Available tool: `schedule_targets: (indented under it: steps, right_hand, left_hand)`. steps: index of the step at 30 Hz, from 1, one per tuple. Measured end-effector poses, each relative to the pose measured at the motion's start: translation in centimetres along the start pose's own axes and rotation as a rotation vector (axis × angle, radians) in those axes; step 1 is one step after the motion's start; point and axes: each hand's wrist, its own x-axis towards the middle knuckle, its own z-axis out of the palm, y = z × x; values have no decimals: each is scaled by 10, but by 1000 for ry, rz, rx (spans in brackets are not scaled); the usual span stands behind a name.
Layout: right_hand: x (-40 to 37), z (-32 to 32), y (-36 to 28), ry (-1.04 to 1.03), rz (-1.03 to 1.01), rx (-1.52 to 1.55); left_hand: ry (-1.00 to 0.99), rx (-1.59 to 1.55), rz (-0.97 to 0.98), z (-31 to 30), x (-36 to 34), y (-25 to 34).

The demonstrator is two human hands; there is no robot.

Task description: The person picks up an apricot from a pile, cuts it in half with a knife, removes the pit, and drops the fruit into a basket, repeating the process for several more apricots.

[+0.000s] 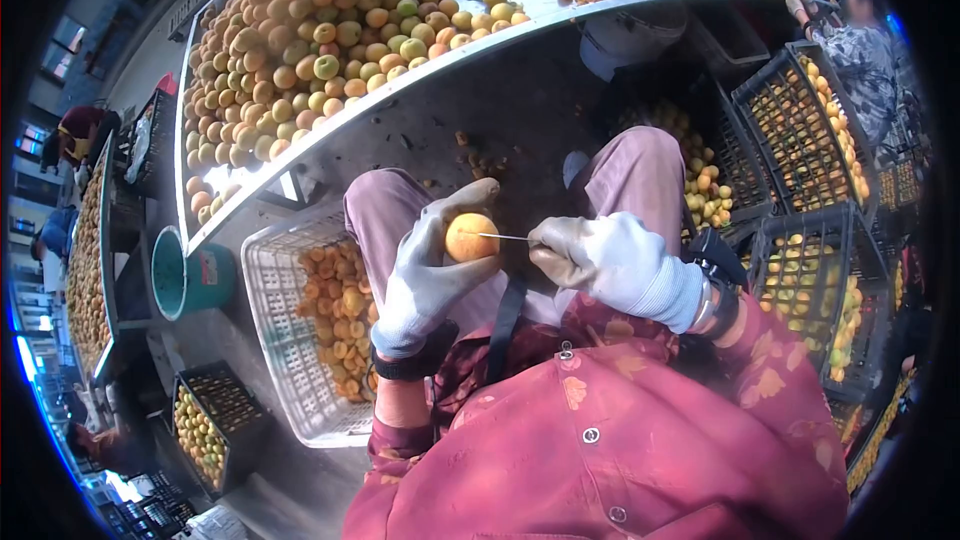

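Note:
My gloved left hand [420, 275] is closed around a whole yellow-orange apricot [468, 240], thumb and fingers curled about its sides. In my gloved right hand [605, 258] is a small knife [513, 237], its handle hidden in the fist. The thin blade points left, and its tip meets the apricot's face. Both hands are above my lap, between my knees. Close to my left forearm stands a white plastic basket [285, 315] with halved apricots [340, 315] in it.
A metal-edged table [620, 15] ahead bears a large heap of whole apricots [330, 30]. A teal bucket [190, 280] stands at left. Black crates of fruit [800, 125] are stacked at right. Other people [80, 130] are at the left and far right.

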Motion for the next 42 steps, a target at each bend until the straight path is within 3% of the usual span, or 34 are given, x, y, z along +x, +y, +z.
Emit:
schedule_targets:
  steps: [2,7,9,11,14,17,21,23,29,32,33,36,42]
  right_hand:
    - [-3,8,-4,22,28,68]
    - [-10,29,-18,150,143,251]
    - [-9,39,-18,156,170,280]
    - [-7,43,-17,161,226,332]
    - [-4,35,-12,141,202,291]
    - [-4,33,-11,52,252,238]
    - [-1,17,-20,-68,316,265]
    - [1,16,-25,-113,360,280]
    - [-1,43,-19,83,363,206]
    - [-1,42,-6,49,318,209]
    - [-2,44,-5,45,318,213]
    - [-3,48,-1,102,261,196]
    - [4,31,-21,-78,388,251]
  left_hand:
    - [-35,-471,-162,3,-4,1]
    - [-84,-908,-188,21,-6,-29]
    - [-17,-1270,-229,36,-8,-29]
    - [20,-1246,-232,38,-7,-27]
    - [56,-732,-168,28,-3,-30]
    - [28,-729,-184,22,-2,-34]
    - [172,-780,-154,34,-4,-39]
    - [123,-877,-157,37,-4,-38]
    - [132,-1311,-273,57,1,-32]
    - [154,-926,-263,52,-1,-41]
    - [158,-925,-266,48,-2,-39]
    - [179,-445,-264,42,1,-39]
    - [176,-867,-282,53,-4,-35]
